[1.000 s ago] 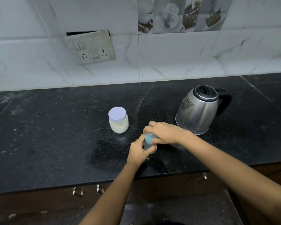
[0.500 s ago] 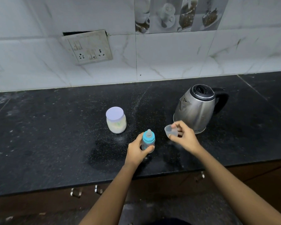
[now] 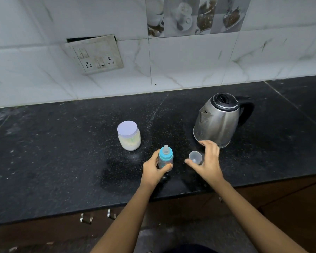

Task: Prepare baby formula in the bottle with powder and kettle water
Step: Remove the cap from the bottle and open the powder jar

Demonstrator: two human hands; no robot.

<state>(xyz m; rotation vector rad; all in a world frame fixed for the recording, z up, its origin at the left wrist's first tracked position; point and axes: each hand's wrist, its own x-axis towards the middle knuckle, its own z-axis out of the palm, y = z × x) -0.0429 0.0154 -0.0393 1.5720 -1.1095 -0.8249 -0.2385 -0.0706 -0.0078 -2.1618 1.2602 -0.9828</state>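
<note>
The left grip covers the bottle's lower body. The right grip hides part of the clear cap. Picture edges cut off the bench.

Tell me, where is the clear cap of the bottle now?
The clear cap sits mouth-up on the black counter, beside the right hand, between the bottle and the kettle.

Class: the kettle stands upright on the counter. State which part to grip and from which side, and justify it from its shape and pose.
Grip the black handle of the kettle, coming from the right with the right hand. It loops clear of the steel body, opposite the left-pointing spout.
</note>
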